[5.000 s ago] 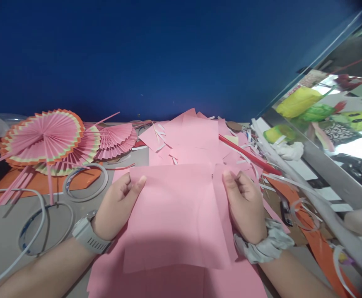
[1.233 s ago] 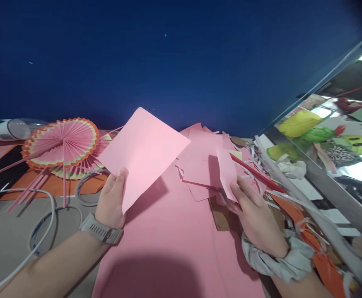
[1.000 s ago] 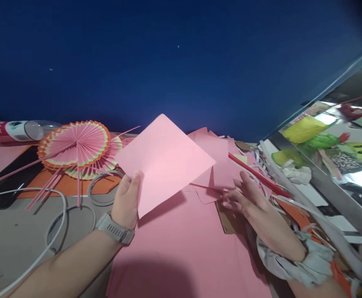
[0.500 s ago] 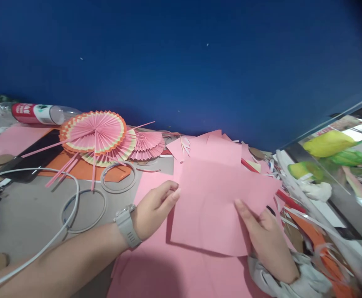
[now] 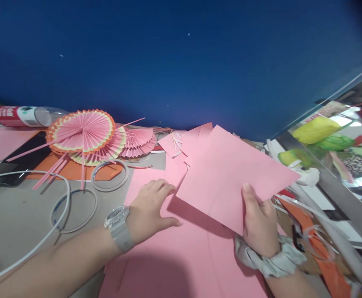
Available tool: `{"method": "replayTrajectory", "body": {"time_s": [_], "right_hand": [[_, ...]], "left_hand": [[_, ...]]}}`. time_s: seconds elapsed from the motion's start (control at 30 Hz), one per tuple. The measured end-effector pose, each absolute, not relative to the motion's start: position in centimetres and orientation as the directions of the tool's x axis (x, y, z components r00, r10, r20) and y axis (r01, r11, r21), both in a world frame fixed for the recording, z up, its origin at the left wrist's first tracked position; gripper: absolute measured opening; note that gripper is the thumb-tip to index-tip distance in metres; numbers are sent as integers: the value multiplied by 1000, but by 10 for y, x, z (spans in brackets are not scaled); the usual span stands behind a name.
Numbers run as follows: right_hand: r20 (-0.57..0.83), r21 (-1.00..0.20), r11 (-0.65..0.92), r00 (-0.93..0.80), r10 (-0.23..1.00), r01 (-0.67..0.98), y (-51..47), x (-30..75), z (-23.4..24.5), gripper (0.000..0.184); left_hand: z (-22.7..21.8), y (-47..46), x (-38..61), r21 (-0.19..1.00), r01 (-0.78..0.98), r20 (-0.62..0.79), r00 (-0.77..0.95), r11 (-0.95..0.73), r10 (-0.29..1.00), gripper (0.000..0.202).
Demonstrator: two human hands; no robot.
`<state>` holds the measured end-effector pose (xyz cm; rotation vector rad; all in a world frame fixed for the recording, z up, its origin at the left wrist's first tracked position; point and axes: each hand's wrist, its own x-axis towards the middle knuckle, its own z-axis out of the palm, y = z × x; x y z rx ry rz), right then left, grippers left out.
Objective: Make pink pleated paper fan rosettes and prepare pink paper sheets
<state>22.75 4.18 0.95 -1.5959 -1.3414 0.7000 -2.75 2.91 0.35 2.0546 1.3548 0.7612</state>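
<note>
A square sheet of pink paper [image 5: 227, 178] is pinched along its right side by my right hand [image 5: 260, 221], thumb on top and the other fingers mostly hidden beneath. The sheet is turned like a diamond and raised, casting a shadow below. My left hand [image 5: 150, 209] hovers near its left corner, fingers spread and thumb apart, holding nothing. Under both hands lie larger pink sheets [image 5: 168, 265]. A grey watch sits on my left wrist and a grey scrunchie on my right.
Pleated paper fans [image 5: 83, 132] lie at the left on orange paper [image 5: 103, 171], beside a plastic bottle [image 5: 16, 116] and a black phone [image 5: 22, 161]. Two rings [image 5: 109, 176] and a white cable [image 5: 64, 194] are nearby. Scraps and orange strips [image 5: 324, 256] crowd the right. A blue panel [image 5: 168, 62] stands behind.
My right hand has turned and lifted the square sheet from nearly straight to a diamond slant. My left hand's fingers have spread from a loose curl. The view has shifted slightly right.
</note>
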Motion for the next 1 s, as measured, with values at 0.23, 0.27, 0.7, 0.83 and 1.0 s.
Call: {"method": "replayTrajectory", "body": {"time_s": [0.23, 0.27, 0.7, 0.83, 1.0], "right_hand": [[90, -901, -42, 279, 956, 432, 41, 218, 17, 35], [81, -892, -48, 262, 962, 450, 40, 217, 17, 34], [100, -704, 263, -275, 956, 660, 36, 213, 20, 43], [-34, -770, 165, -299, 954, 616, 32, 215, 17, 35], [-54, -746, 116, -233, 971, 656, 35, 215, 13, 35]], "left_hand": [[5, 34, -30, 864, 455, 130, 215, -217, 968, 34], [5, 35, -30, 884, 425, 124, 187, -194, 975, 36], [17, 44, -36, 992, 94, 88, -22, -86, 996, 32], [15, 40, -36, 996, 35, 77, 23, -78, 997, 43], [16, 39, -34, 995, 28, 98, -10, -98, 995, 25]]}}
